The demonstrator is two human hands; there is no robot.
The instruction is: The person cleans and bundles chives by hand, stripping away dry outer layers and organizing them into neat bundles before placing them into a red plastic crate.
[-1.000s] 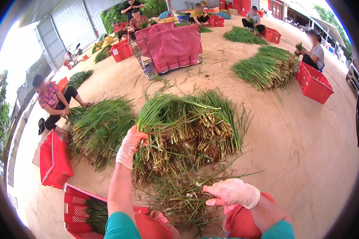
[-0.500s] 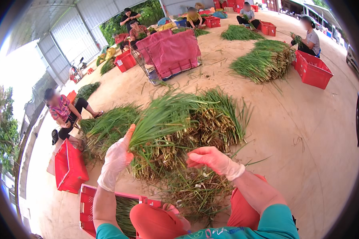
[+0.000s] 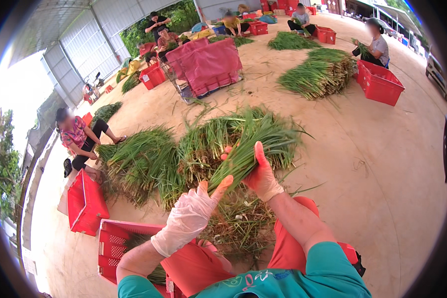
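Note:
A bunch of long-leaved chives lies slantwise between my two gloved hands, its leaf tips pointing up and to the right. My left hand grips the lower stem end, fingers round it. Higher up, my right hand clasps the leaves, thumb on the near side and fingertips showing beyond. Just past them is a big heap of chives, roots and pale stems facing me. Loose trimmings and dry leaves cover the floor between my knees.
A red crate with chives in it stands by my left knee; another red crate is beyond it. One co-worker sits at left, another at far right beside a chive pile. A pink-covered cart stands ahead.
The bunch has swung rightward from my left hand alone into both hands. My right hand has moved up onto its leaves, and my left hand has come down and right to the stem end.

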